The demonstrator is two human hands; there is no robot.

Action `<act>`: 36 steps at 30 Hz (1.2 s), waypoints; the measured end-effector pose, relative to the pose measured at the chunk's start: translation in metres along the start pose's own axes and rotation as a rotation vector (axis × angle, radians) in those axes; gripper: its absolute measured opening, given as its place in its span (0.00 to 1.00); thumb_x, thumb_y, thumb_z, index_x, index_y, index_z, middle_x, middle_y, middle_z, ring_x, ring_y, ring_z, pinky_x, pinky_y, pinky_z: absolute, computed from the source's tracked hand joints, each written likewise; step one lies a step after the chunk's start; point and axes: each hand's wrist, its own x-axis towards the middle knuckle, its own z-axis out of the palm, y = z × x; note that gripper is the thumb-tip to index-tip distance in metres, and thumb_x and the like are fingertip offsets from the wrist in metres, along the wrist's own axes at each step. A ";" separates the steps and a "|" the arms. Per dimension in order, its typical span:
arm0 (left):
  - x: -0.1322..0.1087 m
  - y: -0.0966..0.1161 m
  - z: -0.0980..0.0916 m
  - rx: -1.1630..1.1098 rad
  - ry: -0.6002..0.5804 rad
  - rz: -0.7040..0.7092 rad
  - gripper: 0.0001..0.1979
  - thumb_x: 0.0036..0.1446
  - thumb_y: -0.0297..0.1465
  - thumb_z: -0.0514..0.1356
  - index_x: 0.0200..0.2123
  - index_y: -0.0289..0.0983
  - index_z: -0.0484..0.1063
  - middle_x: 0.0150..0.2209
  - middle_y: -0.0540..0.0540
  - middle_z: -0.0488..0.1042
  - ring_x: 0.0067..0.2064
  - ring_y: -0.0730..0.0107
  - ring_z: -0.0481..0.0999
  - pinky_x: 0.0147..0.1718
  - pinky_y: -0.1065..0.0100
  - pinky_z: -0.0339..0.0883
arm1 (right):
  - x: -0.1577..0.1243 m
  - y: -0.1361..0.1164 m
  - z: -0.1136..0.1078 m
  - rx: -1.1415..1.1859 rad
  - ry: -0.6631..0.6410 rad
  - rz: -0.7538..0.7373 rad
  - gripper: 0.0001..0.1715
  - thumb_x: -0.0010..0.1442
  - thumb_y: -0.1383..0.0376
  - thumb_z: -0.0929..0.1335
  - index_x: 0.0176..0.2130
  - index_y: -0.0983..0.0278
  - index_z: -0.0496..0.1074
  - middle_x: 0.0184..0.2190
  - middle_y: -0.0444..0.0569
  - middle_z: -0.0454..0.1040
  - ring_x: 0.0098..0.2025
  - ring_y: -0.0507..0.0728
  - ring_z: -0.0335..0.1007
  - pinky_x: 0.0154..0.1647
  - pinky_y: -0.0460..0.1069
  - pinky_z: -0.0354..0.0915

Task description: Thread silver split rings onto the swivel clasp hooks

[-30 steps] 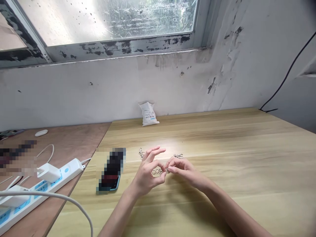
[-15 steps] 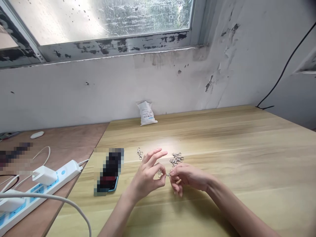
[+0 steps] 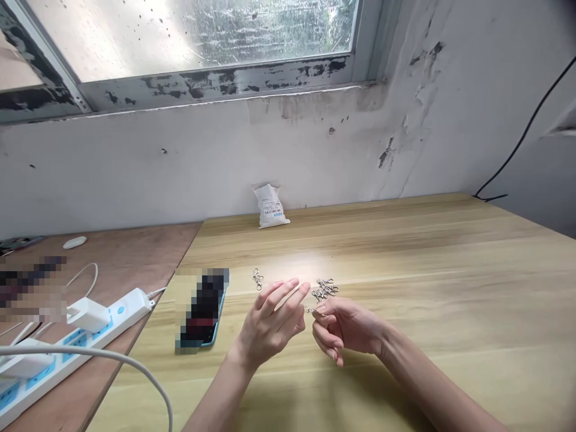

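Observation:
Above the wooden table, my left hand point(image 3: 273, 324) and my right hand point(image 3: 348, 327) meet over one small silver swivel clasp point(image 3: 308, 309). My right thumb and index finger pinch its right end, while the other fingers curl loosely below. The left thumb and index finger close at its left end, mostly hidden behind the hand, with the remaining left fingers stretched out. Just beyond the right hand lies a pile of similar silver clasps point(image 3: 324, 289). A smaller group of clasps point(image 3: 258, 278) rests past the left hand.
A phone point(image 3: 209, 306), partly blurred out, lies left of my hands. Farther left are a white power strip point(image 3: 130, 307) with plugs and a looping cable point(image 3: 135, 363). A white plastic packet point(image 3: 271, 207) leans against the wall at the table's back.
My left hand has turned, hiding its thumb and the ring seen earlier inside its pinch. My right hand has shifted slightly right. The view has moved a little.

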 end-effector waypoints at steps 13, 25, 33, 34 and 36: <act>0.000 0.013 0.006 0.079 0.083 -0.123 0.04 0.57 0.23 0.62 0.34 0.39 0.73 0.48 0.46 0.79 0.54 0.60 0.72 0.56 0.58 0.63 | 0.011 0.019 0.024 0.123 -0.082 -0.174 0.26 0.60 0.50 0.64 0.21 0.59 0.49 0.13 0.42 0.64 0.20 0.53 0.65 0.16 0.44 0.63; -0.037 -0.047 0.016 -0.225 -0.420 -0.351 0.09 0.51 0.19 0.58 0.27 0.39 0.68 0.45 0.44 0.77 0.56 0.54 0.70 0.48 0.55 0.72 | -0.017 -0.021 -0.013 -1.220 0.761 -0.282 0.25 0.63 0.49 0.63 0.26 0.63 0.72 0.22 0.47 0.73 0.23 0.53 0.67 0.25 0.47 0.59; -0.039 -0.048 0.009 -0.455 -0.634 -0.433 0.08 0.52 0.20 0.58 0.29 0.40 0.70 0.43 0.46 0.75 0.52 0.61 0.72 0.52 0.54 0.70 | -0.030 -0.033 -0.056 -1.785 1.125 -0.164 0.18 0.62 0.56 0.62 0.33 0.59 0.77 0.31 0.49 0.78 0.31 0.58 0.71 0.29 0.49 0.56; -0.039 -0.051 0.006 -0.471 -0.647 -0.459 0.07 0.54 0.21 0.58 0.29 0.40 0.70 0.44 0.46 0.75 0.51 0.61 0.72 0.52 0.54 0.69 | -0.030 -0.032 -0.057 -1.793 1.116 -0.151 0.18 0.63 0.56 0.61 0.33 0.59 0.77 0.31 0.49 0.77 0.31 0.58 0.71 0.29 0.49 0.56; -0.041 -0.060 0.001 -0.465 -0.650 -0.528 0.06 0.57 0.24 0.57 0.32 0.41 0.70 0.44 0.46 0.75 0.51 0.61 0.72 0.51 0.55 0.69 | -0.029 -0.031 -0.056 -1.795 1.102 -0.125 0.19 0.63 0.56 0.61 0.33 0.59 0.77 0.32 0.49 0.76 0.31 0.57 0.71 0.29 0.49 0.56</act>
